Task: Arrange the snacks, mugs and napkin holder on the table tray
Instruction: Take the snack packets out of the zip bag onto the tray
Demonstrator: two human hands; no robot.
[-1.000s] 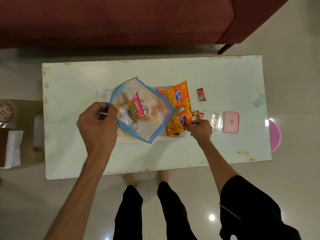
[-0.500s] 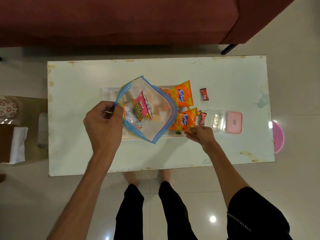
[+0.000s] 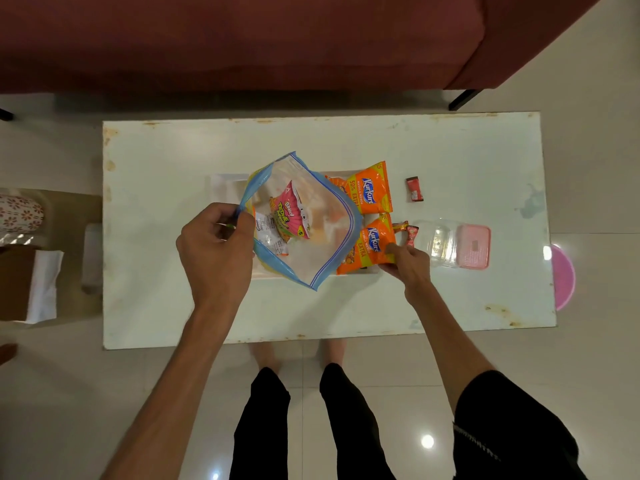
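The white tray sits mid-table, mostly hidden under the clear zip bag I hold over it. My left hand is pinched shut on the bag's blue-edged mouth, keeping it lifted and open so the pink Bingo packet and the white sachet beside it stay reachable inside. Two orange Kurkure packets lie at the tray's right end: the far one flat, the near one gripped at its lower right corner by my right hand, fingers closed on it, I'd say to square it up beside its twin. Just beside that packet lie small red wrapped sweets, and another red sweet sits apart on the table. Further right are a clear plastic box and its pink lid. I see no mugs or napkin holder on the table yet.
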